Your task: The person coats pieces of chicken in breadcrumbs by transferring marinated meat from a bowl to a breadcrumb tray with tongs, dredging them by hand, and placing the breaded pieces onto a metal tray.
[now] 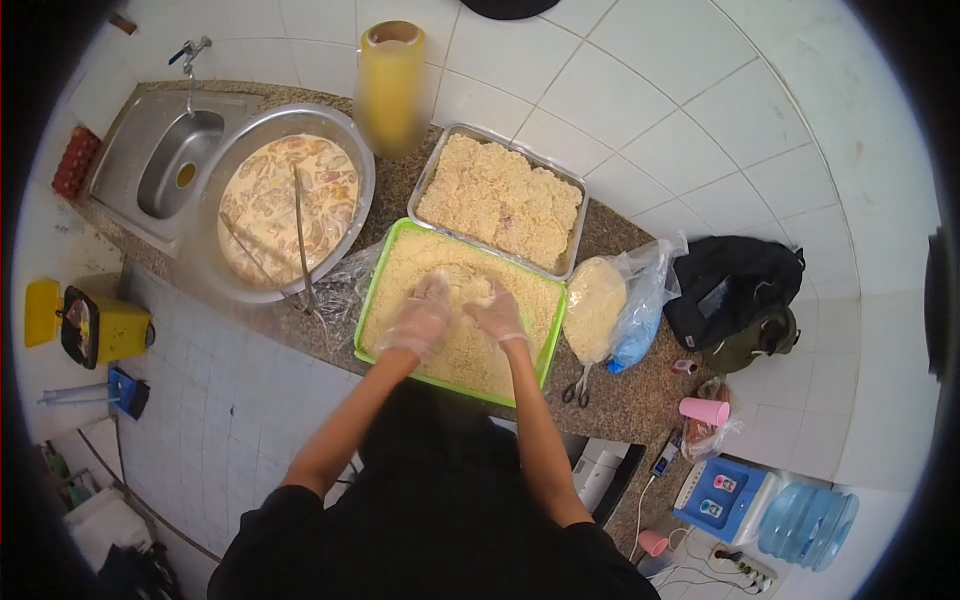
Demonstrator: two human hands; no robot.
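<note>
Both of my hands wear clear plastic gloves and are down in a green-rimmed tray full of pale breadcrumbs. My left hand rests on the crumbs with fingers stretched forward, their tips partly covered. My right hand has its thumb and fingers apart at the right side of a crumb-covered lump. That lump lies between the hands; what is under its coating is hidden. Just behind, a metal tray holds crumb-coated pieces.
At left, a large metal bowl holds pieces in creamy liquid, with a long metal handle across it, near the sink. A yellow film roll stands behind. Rightward are a crumb bag, scissors, black bag and pink cup.
</note>
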